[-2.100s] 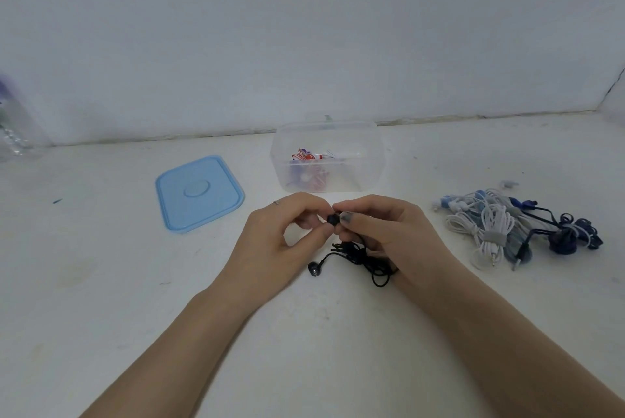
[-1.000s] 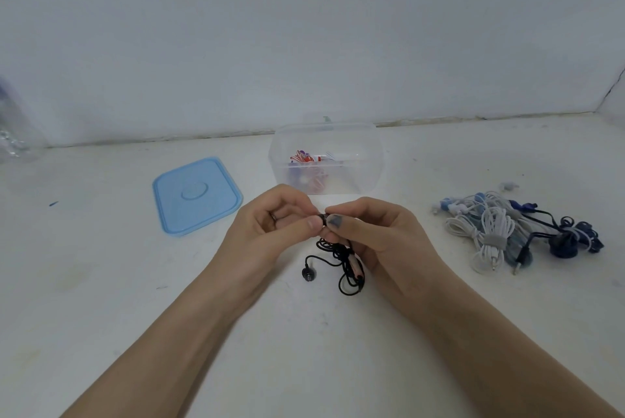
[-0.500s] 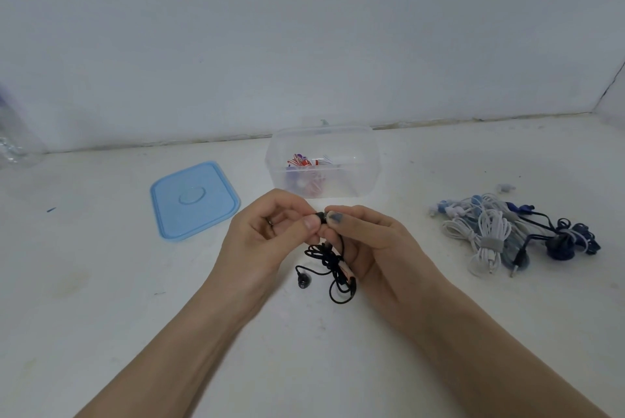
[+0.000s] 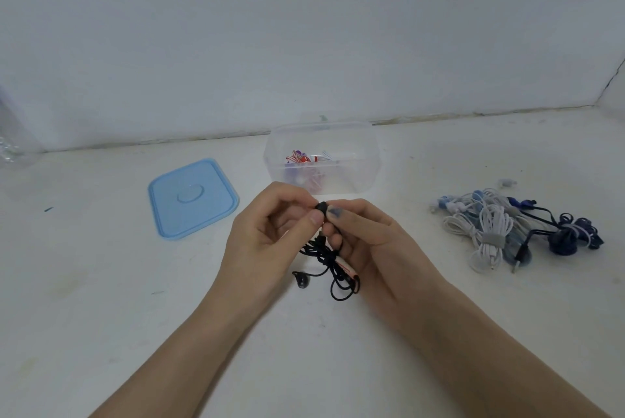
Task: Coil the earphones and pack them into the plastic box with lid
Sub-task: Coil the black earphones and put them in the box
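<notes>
Fingers [image 4: 317,217] of both hands are pinching a black earbud [image 4: 321,206], its tangled black cord [image 4: 329,260] dangling, apparently touching the counter [image 4: 101,299] before the clear plastic box [image 4: 368,160].

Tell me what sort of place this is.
Probably a bare home or workshop corner: a scuffed white tabletop against a plain white wall, holding only a clear plastic box, its blue lid and bundled earphones.

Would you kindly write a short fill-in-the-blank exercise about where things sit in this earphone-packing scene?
1. Both hands pinch one bud of the ____ earphones.
2. The lid lying left of the plastic box is ____ in colour.
3. The pile of bundled earphones lies to the ____ of the right hand.

Missing words: black; blue; right
</notes>
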The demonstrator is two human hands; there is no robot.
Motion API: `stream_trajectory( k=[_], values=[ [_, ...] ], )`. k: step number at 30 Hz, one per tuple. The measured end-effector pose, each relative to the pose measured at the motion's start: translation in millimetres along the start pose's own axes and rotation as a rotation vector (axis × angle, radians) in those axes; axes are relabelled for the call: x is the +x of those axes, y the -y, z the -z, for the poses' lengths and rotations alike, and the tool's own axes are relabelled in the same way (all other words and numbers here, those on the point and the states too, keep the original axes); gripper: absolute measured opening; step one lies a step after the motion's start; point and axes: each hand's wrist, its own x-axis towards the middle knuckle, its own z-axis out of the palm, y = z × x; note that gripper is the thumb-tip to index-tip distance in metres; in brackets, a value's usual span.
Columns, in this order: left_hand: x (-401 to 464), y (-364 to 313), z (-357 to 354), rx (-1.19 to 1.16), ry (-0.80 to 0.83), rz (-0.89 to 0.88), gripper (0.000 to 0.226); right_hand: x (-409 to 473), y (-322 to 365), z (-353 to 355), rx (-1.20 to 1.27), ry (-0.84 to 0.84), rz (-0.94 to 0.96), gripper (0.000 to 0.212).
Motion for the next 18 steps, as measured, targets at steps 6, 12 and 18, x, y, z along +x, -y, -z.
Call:
stream_trajectory(
  k=[6,12,18],
  values=[
    [2,0,8,0.145,0.056,-0.066,0.018,3,1,4,-0.024,0.031,0.047,0.009],
    [1,1,12,0.176,0.085,-0.098,0.016,2,4,6,-0.067,0.007,0.046,0.015],
    [1,4,13,0.196,0.101,-0.062,0.012,1,6,6,-0.113,-0.012,0.036,0.013]
  ],
)
